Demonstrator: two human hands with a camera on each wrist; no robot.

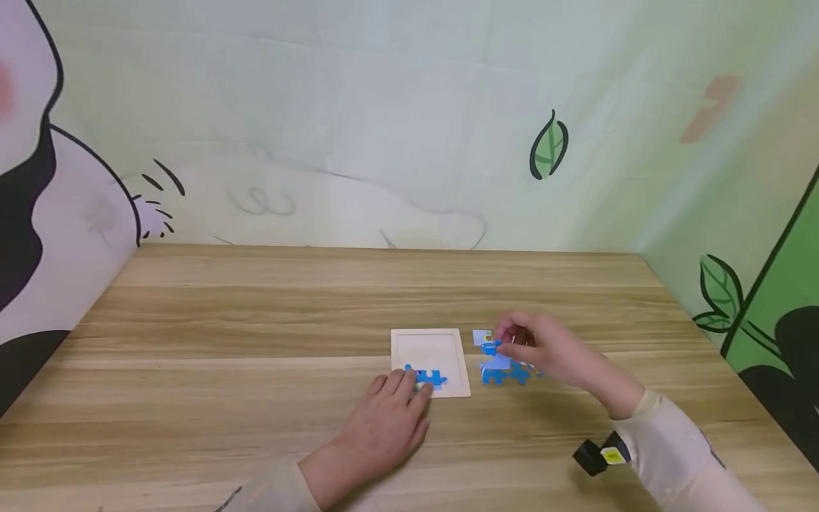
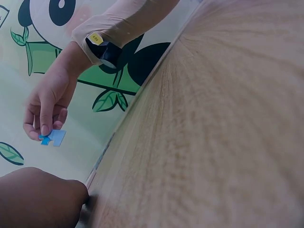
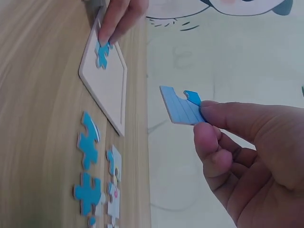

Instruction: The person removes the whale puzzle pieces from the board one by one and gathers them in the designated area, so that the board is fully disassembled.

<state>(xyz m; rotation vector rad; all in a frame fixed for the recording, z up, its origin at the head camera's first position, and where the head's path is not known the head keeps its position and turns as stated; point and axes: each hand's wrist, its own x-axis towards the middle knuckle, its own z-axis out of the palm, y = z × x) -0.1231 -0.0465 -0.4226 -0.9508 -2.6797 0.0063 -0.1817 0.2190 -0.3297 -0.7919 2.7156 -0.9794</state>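
My right hand [image 1: 553, 348] pinches a jigsaw piece [image 3: 180, 111] between thumb and fingers, above the loose pieces. This piece is pale blue with a brighter blue corner; it also shows in the left wrist view as a small blue-and-pale piece [image 2: 58, 137]. My left hand [image 1: 384, 423] rests at the near left corner of a square, pale puzzle tray [image 1: 466, 377]. Its fingertips touch blue jigsaw pieces [image 1: 430, 377] lying along the tray's near side and partly cover them. In the left wrist view, part of the left hand [image 2: 40, 199] fills the lower left corner.
Several loose blue and white jigsaw pieces [image 1: 512, 375] lie right of the tray on the wooden table [image 1: 256, 306]. A black wrist camera [image 1: 591, 457] hangs at the right sleeve. Behind the table stands a wall covering [image 1: 384, 142] with cartoon drawings.
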